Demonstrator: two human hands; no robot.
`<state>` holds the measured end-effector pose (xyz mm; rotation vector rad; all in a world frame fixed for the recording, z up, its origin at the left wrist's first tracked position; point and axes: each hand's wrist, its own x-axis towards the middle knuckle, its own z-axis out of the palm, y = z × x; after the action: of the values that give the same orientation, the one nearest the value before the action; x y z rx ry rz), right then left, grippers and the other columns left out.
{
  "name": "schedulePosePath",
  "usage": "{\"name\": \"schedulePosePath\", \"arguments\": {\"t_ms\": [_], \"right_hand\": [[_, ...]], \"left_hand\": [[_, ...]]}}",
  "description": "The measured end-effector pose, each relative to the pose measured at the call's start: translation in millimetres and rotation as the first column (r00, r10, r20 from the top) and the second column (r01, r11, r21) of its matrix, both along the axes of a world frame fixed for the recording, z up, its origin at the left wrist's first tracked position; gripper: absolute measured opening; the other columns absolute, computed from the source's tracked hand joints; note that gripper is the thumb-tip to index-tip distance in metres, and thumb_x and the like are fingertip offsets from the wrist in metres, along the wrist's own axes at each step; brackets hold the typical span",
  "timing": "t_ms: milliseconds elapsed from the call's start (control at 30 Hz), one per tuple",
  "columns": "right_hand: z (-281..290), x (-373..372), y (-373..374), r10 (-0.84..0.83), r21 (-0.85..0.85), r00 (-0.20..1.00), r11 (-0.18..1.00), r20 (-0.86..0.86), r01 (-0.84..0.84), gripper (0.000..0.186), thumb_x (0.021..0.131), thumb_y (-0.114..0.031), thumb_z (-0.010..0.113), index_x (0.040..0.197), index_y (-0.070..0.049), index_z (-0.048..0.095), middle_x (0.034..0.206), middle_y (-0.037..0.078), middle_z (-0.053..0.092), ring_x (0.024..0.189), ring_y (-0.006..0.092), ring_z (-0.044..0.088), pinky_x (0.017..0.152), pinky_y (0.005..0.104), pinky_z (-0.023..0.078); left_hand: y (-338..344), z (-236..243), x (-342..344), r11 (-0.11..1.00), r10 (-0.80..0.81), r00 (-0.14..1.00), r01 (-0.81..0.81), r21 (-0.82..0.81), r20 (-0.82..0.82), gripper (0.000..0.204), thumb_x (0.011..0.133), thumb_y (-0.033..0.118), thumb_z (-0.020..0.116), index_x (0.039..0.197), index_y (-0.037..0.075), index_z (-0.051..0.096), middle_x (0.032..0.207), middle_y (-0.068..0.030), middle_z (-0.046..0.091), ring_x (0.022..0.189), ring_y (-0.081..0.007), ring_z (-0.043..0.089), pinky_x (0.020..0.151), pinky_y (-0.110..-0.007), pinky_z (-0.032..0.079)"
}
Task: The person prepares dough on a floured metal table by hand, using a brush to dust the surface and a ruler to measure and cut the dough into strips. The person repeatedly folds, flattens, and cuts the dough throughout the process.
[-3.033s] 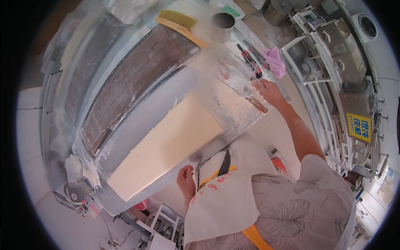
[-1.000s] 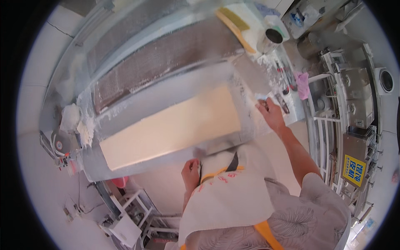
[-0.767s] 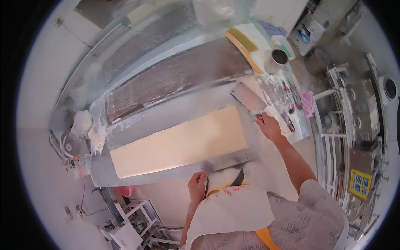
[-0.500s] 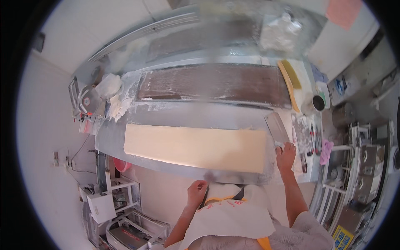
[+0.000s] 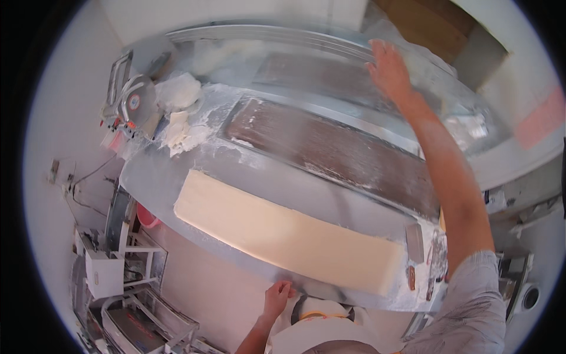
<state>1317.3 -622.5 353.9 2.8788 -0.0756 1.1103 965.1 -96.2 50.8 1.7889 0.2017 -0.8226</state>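
A long, flat sheet of pale dough (image 5: 283,239) lies along the front of the floured grey table (image 5: 203,162). My right arm stretches far forward over the table's right side. At its end my right hand (image 5: 390,71) is raised, fingers extended, near the edge of a hazy transparent panel (image 5: 330,44); whether it touches the panel I cannot tell. My left hand (image 5: 278,297) is low by the table's front edge, beside my apron, its fingers curled together; anything inside them is hidden. A rectangular metal scraper (image 5: 415,243) lies right of the dough, untouched.
Behind the dough is a long dark brown board (image 5: 330,150), dusted with flour. A round dial scale (image 5: 134,101) and a white plastic bag (image 5: 178,89) stand at the far left. A small brown-handled tool (image 5: 411,277) lies by the scraper. A pink bucket (image 5: 147,215) is below the table.
My right hand has left the scraper and gone forward and up to the panel. The scraper now lies alone. My left hand stays low near the table edge. The view has turned.
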Motion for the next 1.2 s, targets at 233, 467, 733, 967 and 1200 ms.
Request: {"name": "schedulePosePath", "arguments": {"t_ms": [233,467,733,967,1200], "right_hand": [[1.2,97.2,-46.4,-0.195,-0.057,0.943,0.981,-0.269,0.187,0.027,0.105,-0.028,0.057,0.119,-0.007,0.064,0.103,0.021,0.074,0.102,0.0436,0.069,0.091,0.0524,0.054],[25.4,47.5,-15.0,-0.160,-0.210,0.987,0.966,-0.034,0.149,0.033,0.107,-0.041,0.057,0.105,-0.008,0.063,0.099,0.018,0.073,0.093,0.0431,0.069,0.078,0.0544,0.052],[-65.3,-216.1,63.5,-0.035,0.468,0.882,0.837,-0.470,0.283,0.034,0.096,-0.032,0.076,0.090,0.000,0.066,0.075,0.005,0.056,0.074,0.0147,0.049,0.068,0.0359,0.044],[-216.4,-406.3,137.9,0.411,0.782,0.685,0.475,-0.602,0.403,0.039,0.094,-0.031,0.079,0.075,-0.001,0.062,0.063,-0.001,0.051,0.064,0.0073,0.043,0.055,0.0332,0.038],[-265.1,-453.1,154.2,0.470,0.801,0.668,0.485,-0.576,0.350,0.045,0.096,-0.031,0.077,0.076,0.004,0.057,0.063,0.004,0.047,0.065,0.0096,0.041,0.058,0.0347,0.038]], "left_hand": [[29.6,-38.7,15.9,0.994,0.088,0.996,-0.089,-0.058,-0.020,0.020,0.106,0.013,0.061,0.115,-0.001,0.072,0.091,-0.0111,0.078,0.080,-0.0159,0.074,0.074,-0.030,0.060],[39.6,-52.8,-8.2,0.979,0.178,0.983,-0.182,-0.089,-0.049,0.020,0.107,0.014,0.060,0.114,-0.001,0.072,0.090,-0.0099,0.077,0.077,-0.0138,0.072,0.072,-0.030,0.059],[-18.8,-2.2,16.7,0.941,0.310,0.948,-0.296,-0.161,0.071,0.026,0.109,0.021,0.060,0.110,-0.002,0.072,0.094,-0.0073,0.076,0.081,-0.0145,0.070,0.074,-0.030,0.058],[-81.6,61.5,37.0,0.370,0.724,0.647,-0.656,-0.658,-0.238,0.043,0.116,0.036,0.045,0.124,-0.002,0.063,0.104,-0.0076,0.070,0.093,-0.0161,0.068,0.085,-0.034,0.057],[-75.5,0.7,18.3,0.588,0.786,0.616,-0.719,-0.369,0.053,0.036,0.112,0.030,0.053,0.109,-0.003,0.065,0.088,-0.0072,0.067,0.077,-0.0147,0.065,0.071,-0.031,0.055]]}}
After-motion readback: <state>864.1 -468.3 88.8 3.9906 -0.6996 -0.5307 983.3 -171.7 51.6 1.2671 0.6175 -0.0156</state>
